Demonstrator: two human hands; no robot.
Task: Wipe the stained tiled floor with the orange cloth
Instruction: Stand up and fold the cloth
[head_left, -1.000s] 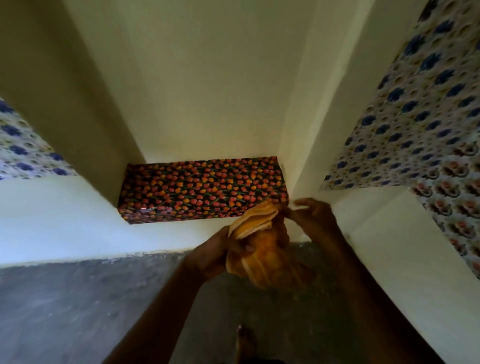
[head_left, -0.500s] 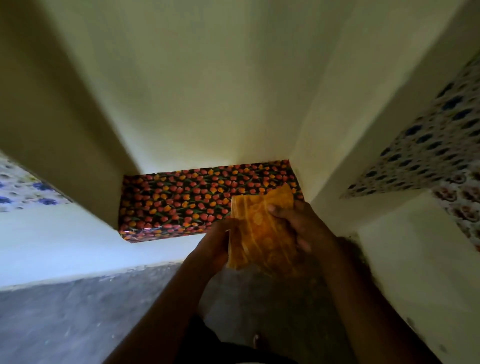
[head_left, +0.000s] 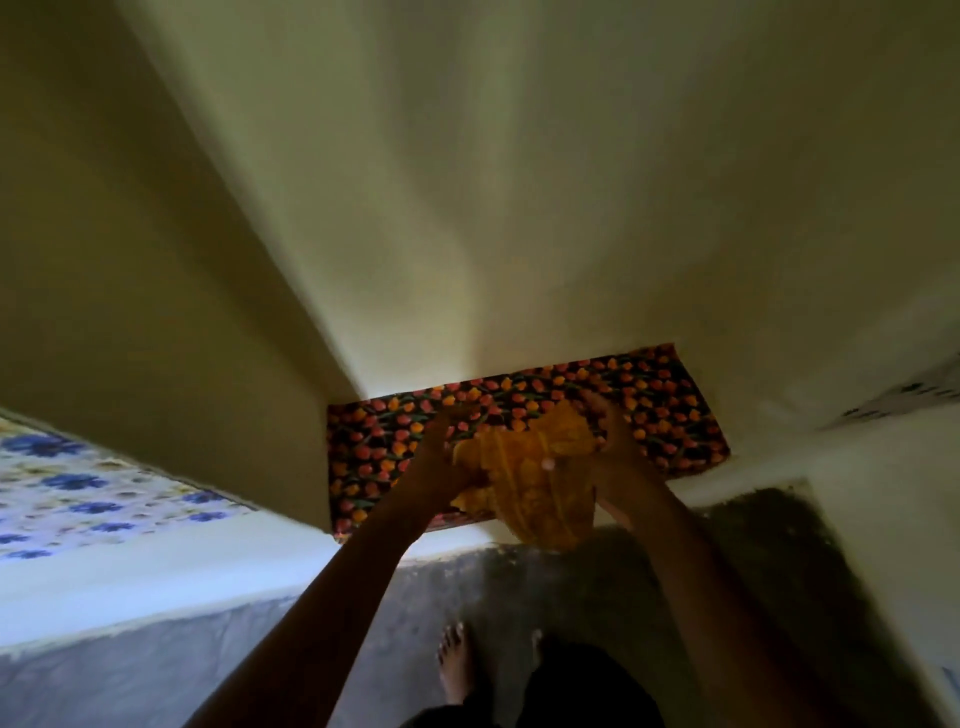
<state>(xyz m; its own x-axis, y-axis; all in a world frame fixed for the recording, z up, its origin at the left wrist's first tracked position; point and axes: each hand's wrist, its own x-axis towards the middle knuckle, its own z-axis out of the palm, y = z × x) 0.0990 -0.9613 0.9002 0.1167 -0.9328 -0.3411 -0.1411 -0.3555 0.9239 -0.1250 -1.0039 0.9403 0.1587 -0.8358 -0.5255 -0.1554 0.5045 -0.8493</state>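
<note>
1. A crumpled orange cloth with paler yellow-orange stripes (head_left: 524, 483) is held up between both hands, in front of the near edge of a recessed shelf.
2. The left hand (head_left: 447, 467) grips the cloth's left side; its fingers are blurred, but they appear curled into the fabric.
3. The right hand (head_left: 615, 447) holds the cloth's right side, with its fingers reaching up over the bunched top of the fabric.
4. Both bare forearms rise from the bottom of the view and draw close together at the cloth.
5. The cloth hangs in loose folds between the 2 hands, its lower end dangling past the shelf's front edge and clear of the floor.
6. The shelf is lined with a dark sheet printed with red and orange tulips (head_left: 670, 410), set in a niche between pale cream plaster walls (head_left: 467, 182).
7. At the left edge of the view lies a white surface patterned with blue flowers (head_left: 78, 488), beside the niche's left wall.
8. Below the shelf runs a grey, mottled floor (head_left: 156, 670), dim and smeared in places.
9. 2 bare feet (head_left: 457, 660) stand on that floor near the bottom edge, with dark trouser fabric (head_left: 582, 680) above them.
</note>
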